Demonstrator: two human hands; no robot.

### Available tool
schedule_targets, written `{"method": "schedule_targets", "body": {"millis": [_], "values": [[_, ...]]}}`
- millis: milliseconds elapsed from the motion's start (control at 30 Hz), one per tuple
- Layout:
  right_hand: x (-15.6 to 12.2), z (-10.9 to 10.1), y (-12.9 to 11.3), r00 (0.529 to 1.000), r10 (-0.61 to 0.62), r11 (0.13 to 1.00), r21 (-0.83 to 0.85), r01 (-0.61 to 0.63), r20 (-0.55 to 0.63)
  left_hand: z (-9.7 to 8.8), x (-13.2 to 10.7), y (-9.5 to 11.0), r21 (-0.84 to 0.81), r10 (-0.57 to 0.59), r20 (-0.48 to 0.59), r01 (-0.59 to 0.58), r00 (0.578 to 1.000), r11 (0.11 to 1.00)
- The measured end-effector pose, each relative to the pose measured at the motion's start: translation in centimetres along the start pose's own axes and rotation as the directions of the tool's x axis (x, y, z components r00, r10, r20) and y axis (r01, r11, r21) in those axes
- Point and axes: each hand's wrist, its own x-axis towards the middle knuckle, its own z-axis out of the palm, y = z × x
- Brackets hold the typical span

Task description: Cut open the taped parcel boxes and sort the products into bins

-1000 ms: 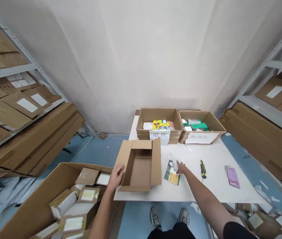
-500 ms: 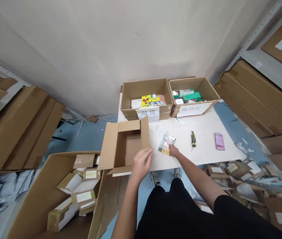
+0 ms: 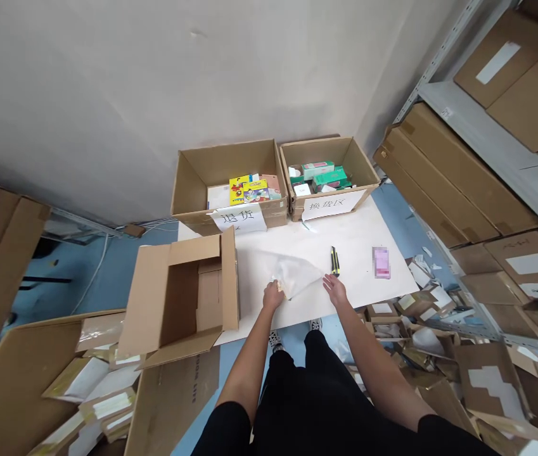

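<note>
A translucent plastic bag (image 3: 292, 273) is stretched out low over the white table, between my two hands. My left hand (image 3: 273, 296) is closed at its left lower part, gripping a small packet (image 3: 277, 285) that is mostly covered by the fingers and the bag. With its fingertips my right hand (image 3: 335, 290) pinches the bag's right corner. Just beyond that hand lies a black and yellow box cutter (image 3: 334, 261). Left of the bag, an open cardboard box (image 3: 149, 297) stands on the table with its flaps folded out.
Two labelled cardboard boxes stand at the back: the left one (image 3: 192, 221) holds yellow packages, the right one (image 3: 368, 188) green ones. A blurred pink item (image 3: 381, 262) lies on the table (image 3: 358, 237) to the right. Parcels fill a large carton (image 3: 12, 354) at lower left; shelves (image 3: 482, 120) rise at right.
My left hand has left the open box's edge and taken the packet. My right hand has let the packet go and drawn the bag's corner out rightward. The view has turned right.
</note>
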Motion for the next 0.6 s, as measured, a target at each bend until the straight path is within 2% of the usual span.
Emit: {"method": "schedule_targets", "body": {"millis": [33, 100, 167, 233, 300, 333, 367, 400, 467, 533, 600], "values": [[-0.1, -0.4, 0.2, 1.000, 0.002, 0.999, -0.033, -0.002, 0.016, 0.4, 0.6, -0.3, 0.011, -0.055, -0.019, 0.055, 0.998, 0.998], [-0.5, -0.4, 0.7, 0.996, -0.039, 0.976, -0.211, 0.056, 0.084, 1.1, 1.6, -0.8, 0.027, -0.147, -0.059, 0.149, 0.987, 0.989], [-0.9, 0.7, 1.3, 0.964, -0.156, 0.874, -0.425, 0.237, 0.215, 1.8, 2.4, -1.1, 0.033, -0.212, -0.098, 0.216, 0.972, 0.976], [-1.2, 2.2, 2.0, 0.876, -0.246, 0.699, -0.550, 0.457, 0.416, 2.5, 3.0, -1.4, 0.038, -0.257, -0.128, 0.264, 0.958, 0.964], [-1.1, 3.9, 2.5, 0.781, -0.193, 0.577, -0.575, 0.580, 0.594, 3.2, 3.5, -1.6, 0.004, -0.302, -0.135, 0.306, 0.944, 0.952], [-0.9, 4.6, 2.6, 0.758, -0.124, 0.567, -0.581, 0.583, 0.640, 3.5, 3.6, -1.7, -0.028, -0.325, -0.129, 0.324, 0.937, 0.946], [-0.5, 5.1, 2.5, 0.761, -0.053, 0.590, -0.595, 0.547, 0.647, 3.8, 3.7, -1.8, -0.067, -0.346, -0.120, 0.341, 0.930, 0.938], [0.0, 5.3, 2.3, 0.785, 0.007, 0.640, -0.606, 0.473, 0.620, 4.1, 3.7, -1.9, -0.107, -0.365, -0.110, 0.354, 0.924, 0.929], [1.1, 5.2, 1.3, 0.860, 0.088, 0.782, -0.570, 0.252, 0.503, 4.6, 3.3, -2.0, -0.184, -0.382, -0.092, 0.362, 0.919, 0.914], [2.3, 4.0, -0.3, 0.921, 0.121, 0.899, -0.435, 0.057, 0.370, 4.9, 2.5, -2.0, -0.259, -0.365, -0.075, 0.336, 0.928, 0.906], [3.2, 2.3, -2.2, 0.950, 0.105, 0.953, -0.302, -0.011, 0.295, 5.1, 1.5, -1.8, -0.362, -0.320, -0.058, 0.279, 0.945, 0.889]]}}
